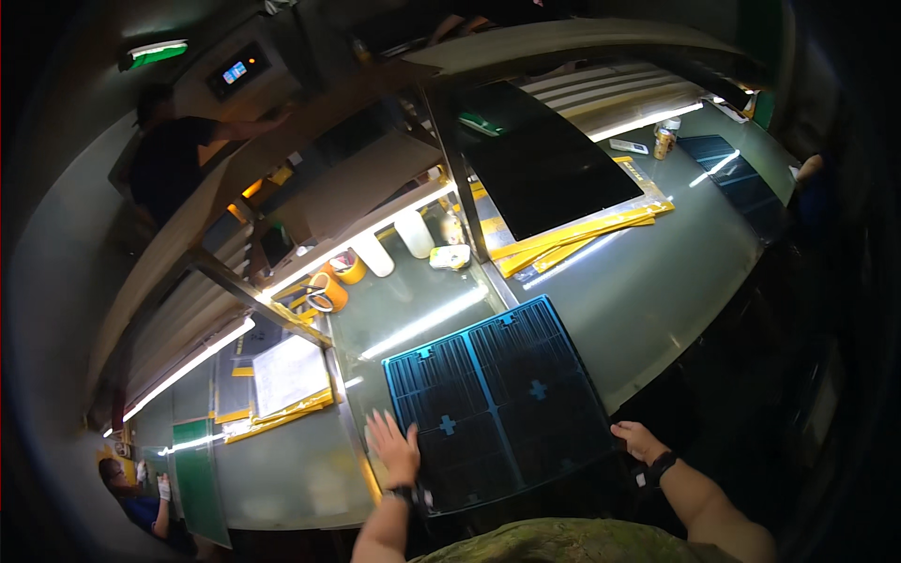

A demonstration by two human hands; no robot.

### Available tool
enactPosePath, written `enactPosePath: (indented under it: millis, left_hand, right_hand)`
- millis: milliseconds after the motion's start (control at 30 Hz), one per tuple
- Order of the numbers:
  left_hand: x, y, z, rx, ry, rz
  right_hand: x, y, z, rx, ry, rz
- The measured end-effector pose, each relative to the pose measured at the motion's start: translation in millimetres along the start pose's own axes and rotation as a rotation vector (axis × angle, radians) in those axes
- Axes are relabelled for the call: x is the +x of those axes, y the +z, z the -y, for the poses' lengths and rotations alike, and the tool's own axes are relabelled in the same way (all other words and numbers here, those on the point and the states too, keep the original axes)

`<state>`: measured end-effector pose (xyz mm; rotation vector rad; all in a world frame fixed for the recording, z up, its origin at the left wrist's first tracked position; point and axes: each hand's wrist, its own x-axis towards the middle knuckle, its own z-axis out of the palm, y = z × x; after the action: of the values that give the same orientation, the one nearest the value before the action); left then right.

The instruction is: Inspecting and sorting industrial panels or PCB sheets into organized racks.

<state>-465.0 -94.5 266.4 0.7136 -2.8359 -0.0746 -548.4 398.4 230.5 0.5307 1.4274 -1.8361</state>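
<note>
A large dark rectangular panel (497, 413) with bright blue lines, small blue crosses and a blue border lies in front of me, its near part at the table's front edge. My left hand (392, 448) is at the panel's left edge, fingers stretched and spread; whether the palm touches the panel I cannot tell. At the right edge, near the front corner, my right hand (639, 441) has its fingers curled and closed on the panel's rim. A dark band circles each wrist.
Behind the panel stand white cylinders (411, 235) and orange cups (327, 293). Yellow-edged boards with papers (291, 375) lie left; a black sheet (554, 169) rests on yellow-edged boards at right. A shelf frame (450, 169) overhangs the table. Other people (169, 150) work nearby.
</note>
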Motion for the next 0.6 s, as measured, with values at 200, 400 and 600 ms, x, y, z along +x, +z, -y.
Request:
enactPosePath:
  millis: [200, 400, 600]
  left_hand:
    - [-181.8, -22.1, 10.7, -0.205, -0.531, 0.061]
    - [-210.8, 2.8, 54.1, -1.834, -1.061, 0.505]
    - [-132.3, -33.8, 22.2, -2.067, -0.692, 0.063]
  right_hand:
    - [-1.8, 44.2, 76.5, -0.244, 0.156, 0.341]
    - [-36.0, 86.2, 106.1, -0.799, 0.014, 0.684]
    - [-108.0, 98.5, 169.9, -0.658, -0.405, 0.608]
